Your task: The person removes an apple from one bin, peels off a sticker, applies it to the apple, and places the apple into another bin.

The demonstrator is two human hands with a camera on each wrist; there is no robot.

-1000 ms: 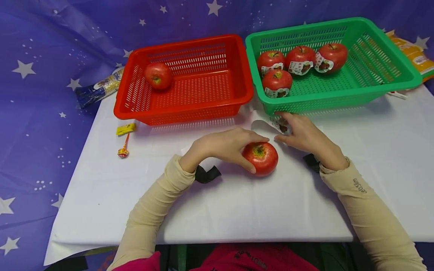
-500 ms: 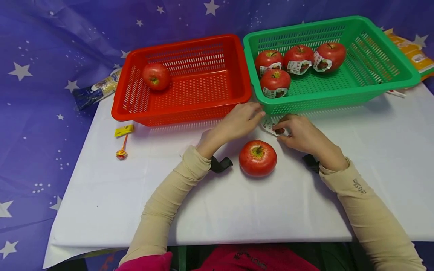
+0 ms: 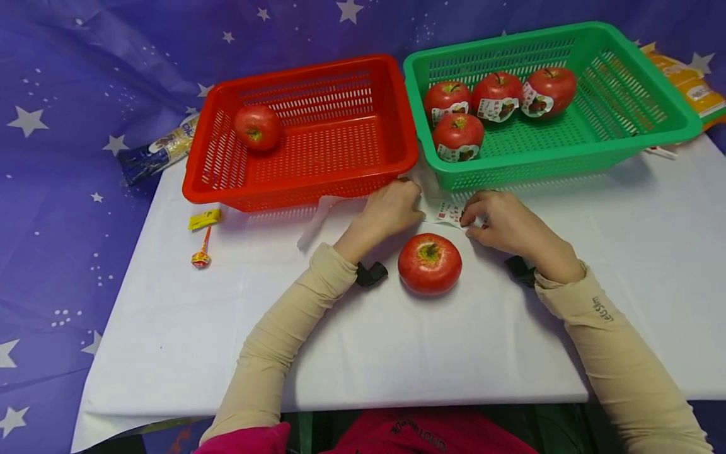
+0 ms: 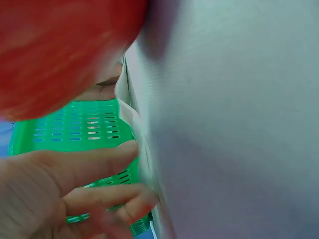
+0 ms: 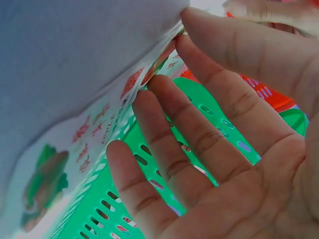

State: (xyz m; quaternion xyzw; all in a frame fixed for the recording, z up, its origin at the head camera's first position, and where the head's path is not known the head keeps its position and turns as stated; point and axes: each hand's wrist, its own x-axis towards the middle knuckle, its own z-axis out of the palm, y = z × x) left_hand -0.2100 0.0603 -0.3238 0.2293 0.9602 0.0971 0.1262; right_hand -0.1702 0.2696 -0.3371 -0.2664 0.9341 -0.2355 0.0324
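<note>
In the head view, a red apple (image 3: 430, 264) without a paper label stands on the table in front of my hands. My right hand (image 3: 507, 221) pinches the edge of a white printed sticker label (image 3: 449, 213) between thumb and index finger. The right wrist view shows the label (image 5: 75, 154) with red characters and a fruit picture. My left hand (image 3: 388, 211) is at the label's other end, thumb and curled fingers holding the strip near the table. A translucent backing strip (image 3: 317, 221) runs out to the left, partly hidden under that hand.
A red basket (image 3: 300, 189) holding one apple (image 3: 258, 127) is behind my left hand. The green basket (image 3: 573, 165) beside it holds several labelled apples (image 3: 459, 137). Left on the table are a yellow packet (image 3: 204, 219) and a lollipop (image 3: 201, 258). Snack packages lie beyond the baskets.
My left hand let go of the apple and went up to the strip. My right hand stayed near the label, which now lies flatter between both hands.
</note>
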